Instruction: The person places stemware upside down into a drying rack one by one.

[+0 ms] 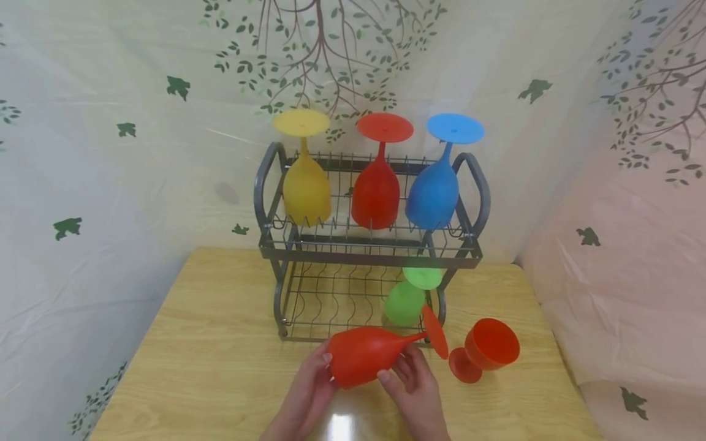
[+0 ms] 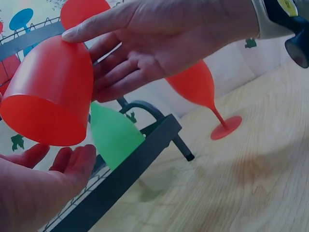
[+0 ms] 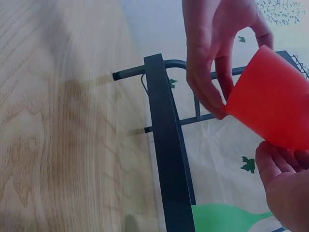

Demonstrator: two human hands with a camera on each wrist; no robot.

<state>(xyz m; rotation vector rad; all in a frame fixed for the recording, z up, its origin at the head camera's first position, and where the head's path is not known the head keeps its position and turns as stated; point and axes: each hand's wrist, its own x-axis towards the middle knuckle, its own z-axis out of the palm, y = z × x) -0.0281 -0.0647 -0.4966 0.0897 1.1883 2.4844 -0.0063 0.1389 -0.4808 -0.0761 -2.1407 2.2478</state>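
Observation:
A red wine glass [image 1: 366, 355] is held lying on its side in front of the rack, its bowl to the left and its foot [image 1: 435, 332] to the right. My left hand [image 1: 309, 386] holds the bowl at its rim end; in the left wrist view that hand [image 2: 43, 181] is below the mouth of the bowl. With the thumb on the bowl, my right hand [image 1: 416, 392] grips it near the stem, as the left wrist view also shows. Just behind the held glass, a green wine glass [image 1: 404, 303] is tilted upside down on the rack's lower tier.
The dark two-tier wire rack [image 1: 369, 254] stands at the table's back. On its upper tier, yellow [image 1: 306, 193], red [image 1: 376, 196] and blue [image 1: 432, 196] wine glasses are upside down. Another red wine glass [image 1: 493, 344] stands upright at the right. Printed cloth [image 1: 127, 184] surrounds the wooden table [image 1: 182, 367].

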